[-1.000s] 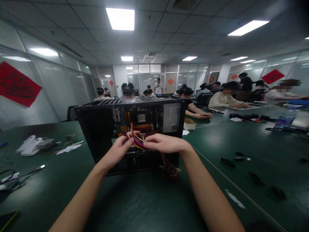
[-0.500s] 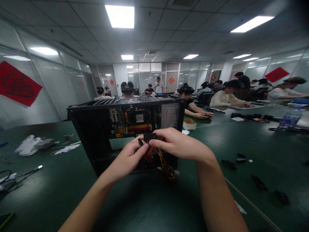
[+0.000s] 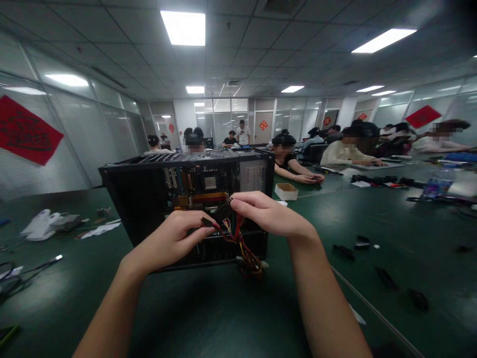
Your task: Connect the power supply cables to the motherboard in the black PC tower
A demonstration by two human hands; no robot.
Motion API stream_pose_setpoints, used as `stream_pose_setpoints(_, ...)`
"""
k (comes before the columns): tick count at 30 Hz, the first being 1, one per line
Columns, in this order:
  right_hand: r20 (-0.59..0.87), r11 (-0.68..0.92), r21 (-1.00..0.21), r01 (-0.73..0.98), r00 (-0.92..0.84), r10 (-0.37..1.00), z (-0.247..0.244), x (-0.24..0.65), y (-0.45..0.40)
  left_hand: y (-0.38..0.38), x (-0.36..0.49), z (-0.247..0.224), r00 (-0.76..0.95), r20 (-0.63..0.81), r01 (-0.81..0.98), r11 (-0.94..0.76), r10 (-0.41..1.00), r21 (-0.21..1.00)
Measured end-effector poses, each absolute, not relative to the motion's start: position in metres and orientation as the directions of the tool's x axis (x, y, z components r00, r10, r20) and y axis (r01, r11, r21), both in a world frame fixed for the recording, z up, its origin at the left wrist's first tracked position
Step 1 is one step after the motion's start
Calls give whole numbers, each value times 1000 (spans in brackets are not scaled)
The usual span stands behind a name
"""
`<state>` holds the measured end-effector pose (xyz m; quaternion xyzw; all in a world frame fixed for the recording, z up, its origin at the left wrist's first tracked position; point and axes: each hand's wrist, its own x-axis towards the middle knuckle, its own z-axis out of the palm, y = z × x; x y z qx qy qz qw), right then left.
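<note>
A black computer case (image 3: 124, 196) stands open-sided on the green table, showing its motherboard (image 3: 201, 171) and, at upper right, the power supply (image 3: 252, 178). In front of it, my left hand (image 3: 175, 236) pinches a small flat black cable connector (image 3: 207, 222) with red wires between thumb and fingers. The fingers of my right hand (image 3: 270, 211) are closed on a larger black cable connector (image 3: 224, 211), near the motherboard's lower edge. From both connectors, red, yellow and black wires (image 3: 249, 256) hang down in a bundle to the lower right corner of the case.
To the right of the case is a small open box (image 3: 286, 191). Several black parts (image 3: 385, 277) lie on the right of the table, with a plastic bottle (image 3: 439, 181) farther back. At left lie a white plastic bag (image 3: 39, 223) and a cable (image 3: 40, 266). Co-workers sit across the table.
My hands have drawn apart: the left has shifted left with the small connector. The larger connector has tilted in my right hand, and its wires show more. The view has shifted slightly.
</note>
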<state>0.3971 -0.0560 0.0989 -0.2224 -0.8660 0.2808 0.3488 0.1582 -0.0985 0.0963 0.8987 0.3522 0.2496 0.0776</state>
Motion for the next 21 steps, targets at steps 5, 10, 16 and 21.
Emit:
stream_pose_setpoints(5,497,732,-661,164,-635,591,94,387,-53,-105,152,94,626,470,620,-763,622,184)
stream_pose_setpoints(10,488,713,-679,176,-617,617,94,383,-53,-108,149,91,642,472,599,-780,604,182)
stream_pose_setpoints(16,533,713,-694,104,-591,605,96,381,-53,-113,145,95,666,380,625,-758,642,186)
stream_pose_setpoints(21,540,617,-786,-28,-517,665,95,373,-52,-117,140,98,685,266,661,-732,678,163)
